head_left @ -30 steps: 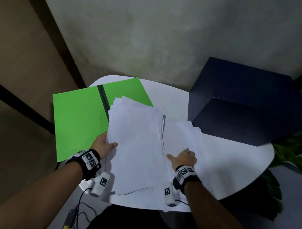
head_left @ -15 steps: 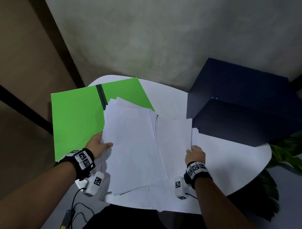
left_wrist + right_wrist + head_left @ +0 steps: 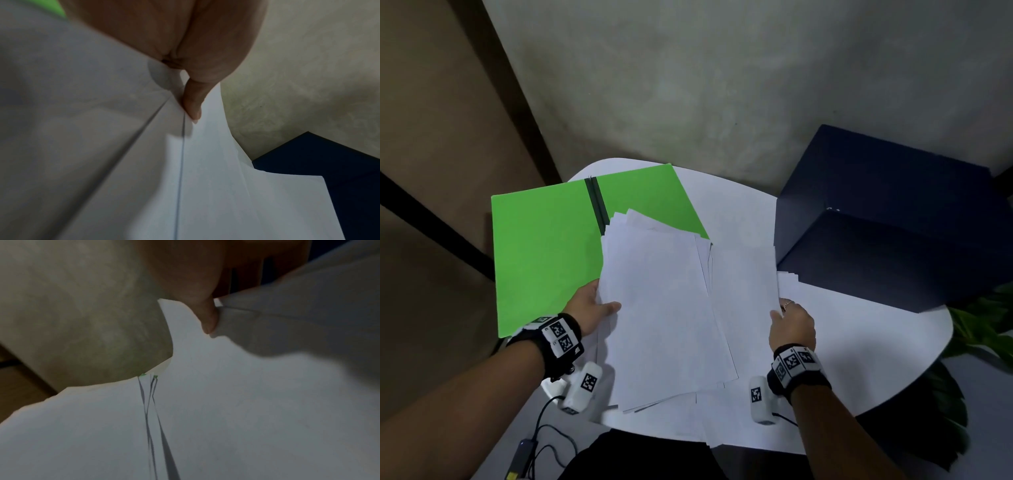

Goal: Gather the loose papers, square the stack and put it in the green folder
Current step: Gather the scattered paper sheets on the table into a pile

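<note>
A fanned stack of white papers [image 3: 661, 308] is lifted over the round white table [image 3: 876, 359]. My left hand [image 3: 592, 305] grips the stack's left edge, thumb on top [image 3: 192, 104]. My right hand [image 3: 791, 325] pinches the right edge of a separate sheet [image 3: 746, 291], its thumb pressed on the paper [image 3: 207, 318]. More loose sheets [image 3: 688, 418] lie flat near the table's front edge. The green folder [image 3: 544, 250] lies open at the back left, with the stack's far end covering part of its right half.
A large dark navy box [image 3: 887, 219] stands on the table at the right, close to the sheets. Green plant leaves [image 3: 983, 329] show past the table's right edge. A cable and small device [image 3: 524, 452] hang below the front left edge.
My right hand went from lying flat on the loose sheets to pinching the right edge of a sheet and lifting it. The left hand kept its hold and the stack shifted slightly left.
</note>
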Demonstrator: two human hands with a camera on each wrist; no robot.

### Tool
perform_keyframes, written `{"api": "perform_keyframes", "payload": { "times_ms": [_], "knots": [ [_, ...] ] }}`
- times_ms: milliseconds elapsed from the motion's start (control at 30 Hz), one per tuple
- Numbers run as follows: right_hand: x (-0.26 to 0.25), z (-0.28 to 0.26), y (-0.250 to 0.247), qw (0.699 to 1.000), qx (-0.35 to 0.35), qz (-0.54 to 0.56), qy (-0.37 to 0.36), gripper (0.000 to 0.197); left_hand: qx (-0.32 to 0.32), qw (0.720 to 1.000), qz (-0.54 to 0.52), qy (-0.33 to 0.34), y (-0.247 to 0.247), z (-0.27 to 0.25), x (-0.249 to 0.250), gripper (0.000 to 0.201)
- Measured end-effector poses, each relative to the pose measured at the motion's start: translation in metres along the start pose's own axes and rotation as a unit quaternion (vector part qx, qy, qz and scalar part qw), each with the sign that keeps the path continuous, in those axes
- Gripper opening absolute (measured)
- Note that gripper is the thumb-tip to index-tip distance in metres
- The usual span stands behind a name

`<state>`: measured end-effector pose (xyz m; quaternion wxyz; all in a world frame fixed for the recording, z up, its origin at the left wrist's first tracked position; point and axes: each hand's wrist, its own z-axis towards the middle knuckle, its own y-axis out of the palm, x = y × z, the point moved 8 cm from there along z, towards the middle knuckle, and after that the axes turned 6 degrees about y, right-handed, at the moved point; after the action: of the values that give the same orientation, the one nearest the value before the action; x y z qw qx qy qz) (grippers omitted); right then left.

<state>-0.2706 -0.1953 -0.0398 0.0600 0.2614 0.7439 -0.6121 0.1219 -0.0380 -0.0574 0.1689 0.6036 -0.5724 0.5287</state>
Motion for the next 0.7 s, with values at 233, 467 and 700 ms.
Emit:
{"api": "perform_keyframes", "payload": {
  "times_ms": [233,467,700],
  "knots": [
    [-0.001,-0.008,0.017,0.998,-0.058,0.014,0.034,0.062,0.003,1.000,0.007,-0.011,-0.002,0.001,-0.003,0.042],
    [0.017,0.002,0.028,0.985,-0.116,0.030,0.128,0.068,0.004,1.000,-0.014,-0.017,0.002,0.003,-0.003,0.039],
    [0.011,-0.007,0.031,0.976,-0.160,0.070,0.132,0.062,-0.002,1.000,-0.004,-0.008,0.001,0.005,-0.006,0.040]
  ]
}}
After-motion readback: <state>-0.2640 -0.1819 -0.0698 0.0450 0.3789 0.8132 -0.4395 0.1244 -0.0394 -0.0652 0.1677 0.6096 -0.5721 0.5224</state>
